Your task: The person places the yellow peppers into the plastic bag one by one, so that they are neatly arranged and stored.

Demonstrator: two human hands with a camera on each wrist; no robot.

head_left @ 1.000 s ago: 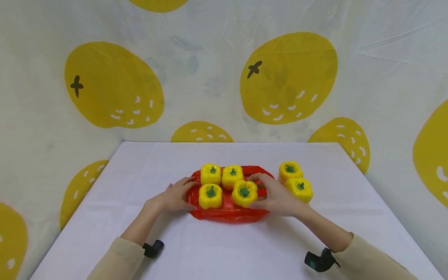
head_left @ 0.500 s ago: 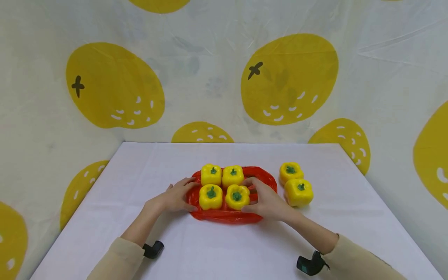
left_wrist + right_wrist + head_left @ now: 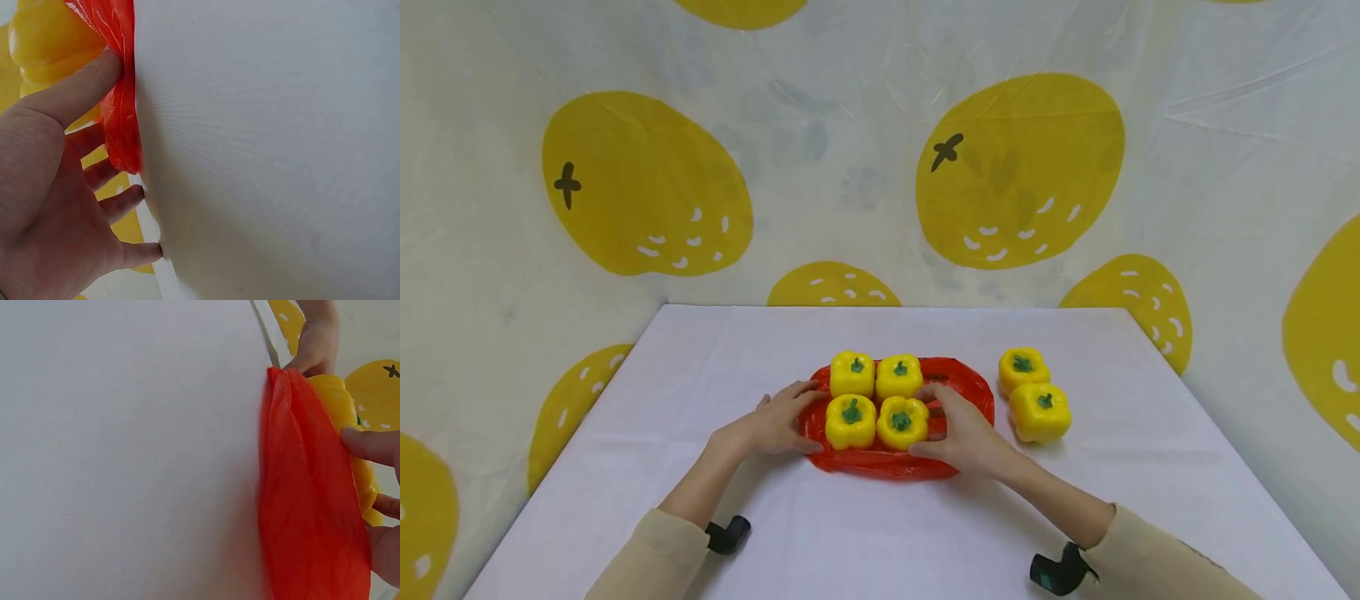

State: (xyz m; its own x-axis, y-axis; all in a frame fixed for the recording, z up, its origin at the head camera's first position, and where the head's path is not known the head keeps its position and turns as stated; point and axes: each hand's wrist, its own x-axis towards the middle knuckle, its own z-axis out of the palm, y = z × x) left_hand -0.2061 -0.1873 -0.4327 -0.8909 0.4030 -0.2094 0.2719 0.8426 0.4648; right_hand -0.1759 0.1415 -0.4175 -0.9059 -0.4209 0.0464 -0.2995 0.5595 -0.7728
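Note:
A red plastic bag (image 3: 880, 465) lies on the table with its rim rolled open, and yellow bell peppers stand in it in two rows. My right hand (image 3: 968, 437) holds the front-right bell pepper (image 3: 902, 425) from its right side, thumb in front and fingers behind. That pepper sits close beside the front-left bell pepper (image 3: 850, 423). Behind them are two more bell peppers, one left (image 3: 852, 377) and one right (image 3: 897, 379). At the bag's left end my left hand (image 3: 773, 423) holds the rim; in the left wrist view its thumb presses the red plastic (image 3: 122, 119).
Two further bell peppers, one farther back (image 3: 1026, 375) and one nearer (image 3: 1040, 414), stand on the white tabletop (image 3: 880, 542) to the right of the bag. A fruit-printed curtain (image 3: 842, 167) hangs behind and at both sides.
My right hand has moved left with the front-right bell pepper, bringing it up beside the front-left one. The left hand has stayed at the bag's left end.

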